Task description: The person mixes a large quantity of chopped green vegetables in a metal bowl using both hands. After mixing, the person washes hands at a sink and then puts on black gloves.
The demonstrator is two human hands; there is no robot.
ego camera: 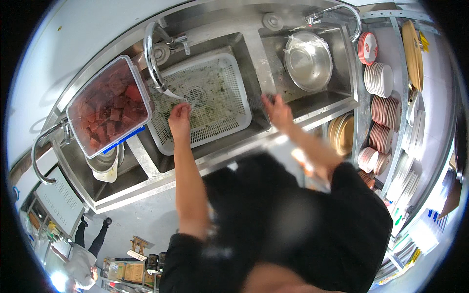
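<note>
My left hand [180, 119] is over the left part of a white plastic perforated basket [240, 106], its fingers curled together beside the water stream [174, 95] from a chrome faucet [151, 55]. Whether anything is between those fingers is hidden. The basket sits in the middle sink basin [243, 47], with green bits scattered over its floor. My right hand [280, 112], blurred, is above the divider near the right basin [293, 97]. A dark patch shows at its fingertips, too unclear to name.
On the left, a clear plastic tub [110, 110] of dark red chunks rests across the sink. A clear bowl [309, 60] stands in the right basin. Stacked plates [379, 80] fill shelves at right. A person [82, 263] is at the lower left.
</note>
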